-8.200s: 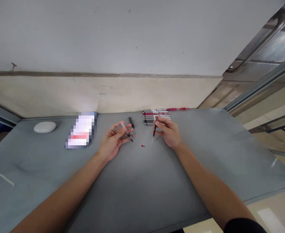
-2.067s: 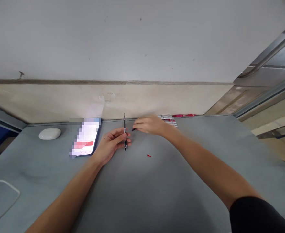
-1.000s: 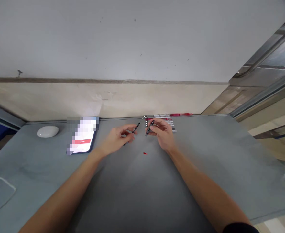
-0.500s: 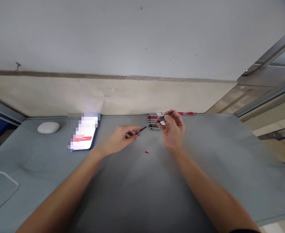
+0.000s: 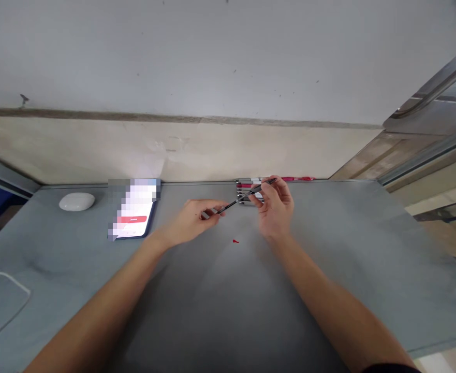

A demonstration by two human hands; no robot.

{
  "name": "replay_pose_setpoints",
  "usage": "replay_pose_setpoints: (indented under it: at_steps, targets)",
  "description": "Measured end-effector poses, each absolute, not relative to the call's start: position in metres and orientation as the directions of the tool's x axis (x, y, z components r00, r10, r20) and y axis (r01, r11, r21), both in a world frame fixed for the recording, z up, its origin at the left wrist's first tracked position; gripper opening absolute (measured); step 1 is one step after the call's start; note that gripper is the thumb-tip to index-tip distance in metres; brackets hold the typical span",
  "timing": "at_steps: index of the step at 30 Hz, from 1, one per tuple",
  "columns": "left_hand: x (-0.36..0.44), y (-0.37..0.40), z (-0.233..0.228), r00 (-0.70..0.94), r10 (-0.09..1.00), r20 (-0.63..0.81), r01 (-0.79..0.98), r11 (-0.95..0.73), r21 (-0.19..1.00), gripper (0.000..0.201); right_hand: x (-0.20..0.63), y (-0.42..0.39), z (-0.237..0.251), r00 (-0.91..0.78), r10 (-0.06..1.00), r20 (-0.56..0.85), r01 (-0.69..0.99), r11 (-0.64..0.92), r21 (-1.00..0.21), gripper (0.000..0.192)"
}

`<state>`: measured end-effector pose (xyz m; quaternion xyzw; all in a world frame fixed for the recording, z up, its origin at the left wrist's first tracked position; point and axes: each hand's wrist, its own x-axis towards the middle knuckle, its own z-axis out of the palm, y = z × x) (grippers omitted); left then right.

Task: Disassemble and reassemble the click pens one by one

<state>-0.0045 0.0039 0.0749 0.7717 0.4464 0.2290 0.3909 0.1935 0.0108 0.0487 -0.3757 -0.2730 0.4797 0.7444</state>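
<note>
My left hand [image 5: 202, 217] is closed, thumb and fingers pinching a thin black rod [image 5: 228, 206] that looks like a pen refill. It slants up to the right and meets the end of a dark pen barrel [image 5: 256, 189]. Fingertips of my right hand [image 5: 276, 207] grip that barrel, its far end poking out above them. Behind the right hand lies a row of pens [image 5: 245, 186], partly covered by the fingers. On the table below the hands rests a small red piece [image 5: 235, 241], too small to name.
A phone [image 5: 138, 210] with a lit screen lies on the grey table [image 5: 220, 300] at left. Beside it sits a white rounded case [image 5: 77, 201]. A white cable [image 5: 18, 285] curves at the left edge. A red pen [image 5: 299, 178] lies along the wall.
The rod in my left hand and the barrel in my right, with a small gap between them before, now meet in one line. The hands have barely moved otherwise.
</note>
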Motion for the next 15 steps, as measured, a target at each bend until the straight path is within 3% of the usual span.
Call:
replay_pose_setpoints:
  at_steps: [15]
  targets:
    - [-0.0008,0.0009,0.0787,0.469,0.883,-0.008,0.505,-0.26,0.823,0.037,0.1867,0.0054,0.042,0.301,0.949,0.092,-0.467,0.231,-0.853,0.02]
